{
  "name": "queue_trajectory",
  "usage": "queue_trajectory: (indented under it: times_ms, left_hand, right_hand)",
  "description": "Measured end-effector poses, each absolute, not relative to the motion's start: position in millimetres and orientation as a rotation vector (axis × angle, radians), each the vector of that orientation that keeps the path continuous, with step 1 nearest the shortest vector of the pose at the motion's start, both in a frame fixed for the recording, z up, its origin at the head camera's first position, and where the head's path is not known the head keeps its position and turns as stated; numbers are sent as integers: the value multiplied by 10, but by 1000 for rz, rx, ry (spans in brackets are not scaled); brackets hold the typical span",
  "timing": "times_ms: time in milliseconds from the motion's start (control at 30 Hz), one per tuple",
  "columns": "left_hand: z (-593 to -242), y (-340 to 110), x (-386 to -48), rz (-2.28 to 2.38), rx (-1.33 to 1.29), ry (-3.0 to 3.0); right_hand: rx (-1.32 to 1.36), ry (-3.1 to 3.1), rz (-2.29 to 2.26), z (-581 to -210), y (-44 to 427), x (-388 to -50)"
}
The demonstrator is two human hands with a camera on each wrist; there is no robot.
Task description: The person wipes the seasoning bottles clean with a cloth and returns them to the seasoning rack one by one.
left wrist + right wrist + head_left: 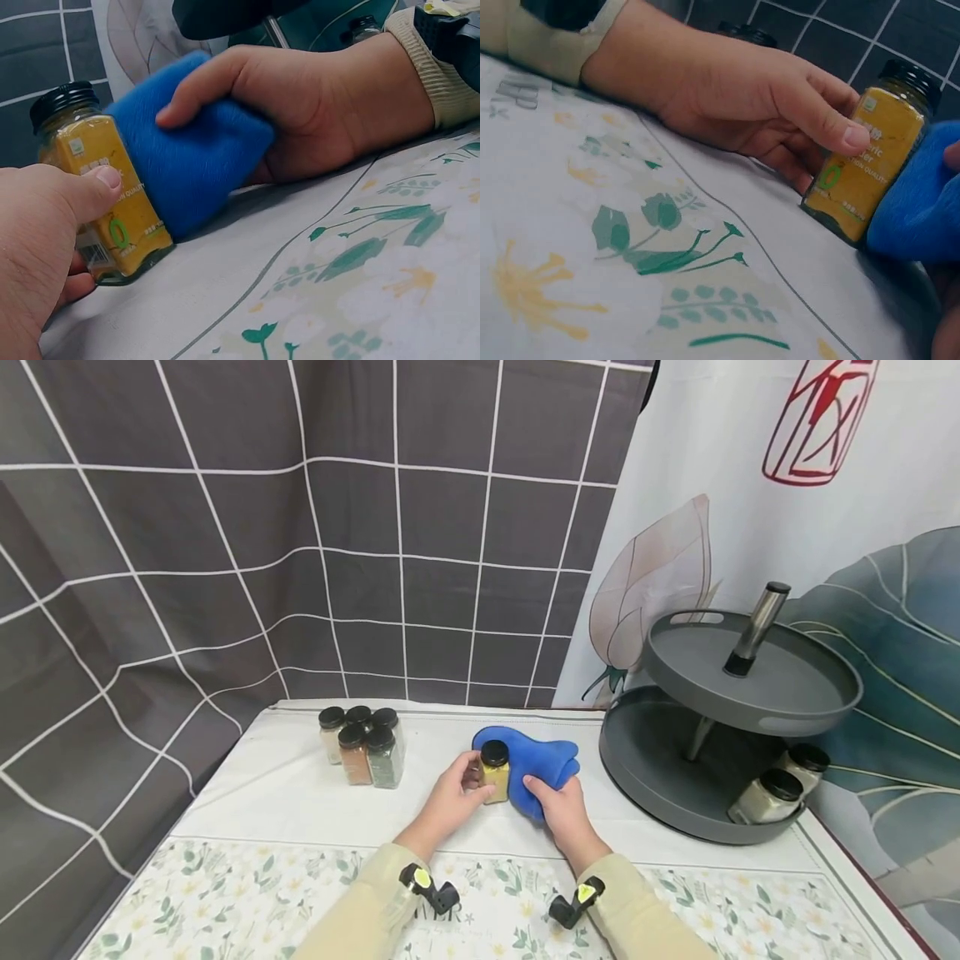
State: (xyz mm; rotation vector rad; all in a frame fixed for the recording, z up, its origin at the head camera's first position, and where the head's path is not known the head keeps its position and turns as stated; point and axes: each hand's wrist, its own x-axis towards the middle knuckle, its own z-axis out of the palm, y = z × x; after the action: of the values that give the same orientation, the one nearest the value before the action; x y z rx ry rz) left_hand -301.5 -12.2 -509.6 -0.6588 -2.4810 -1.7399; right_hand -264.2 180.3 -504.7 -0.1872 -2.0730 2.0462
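A glass spice jar [495, 777] of yellow powder with a black lid is held in my left hand [452, 797]. In the left wrist view the thumb lies across the label of the jar [112, 195], and the fingers go round behind it. My right hand [562, 814] grips a blue cloth [536, 760], its thumb on top of the folds. The cloth [919, 202] sits against the jar's side in the right wrist view. Part of the cloth lies behind the jar, and the right fingers under it are hidden.
Several black-lidded spice jars [363, 747] stand grouped on the left of the white table [247, 802]. To the right is a grey two-tier round rack [660, 793] with a metal post. Two spice jars [768, 797] sit on its lower tier. A dark checked curtain [442, 510] hangs behind.
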Motion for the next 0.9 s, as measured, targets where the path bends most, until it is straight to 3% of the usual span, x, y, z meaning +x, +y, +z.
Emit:
queue_trajectory:
  times_ms: [900]
  left_hand:
    - [-5070,-137,-3004,-1781,-657,-2487]
  right_hand:
    - [-192,-2099,2013,-5007,1807,-2587]
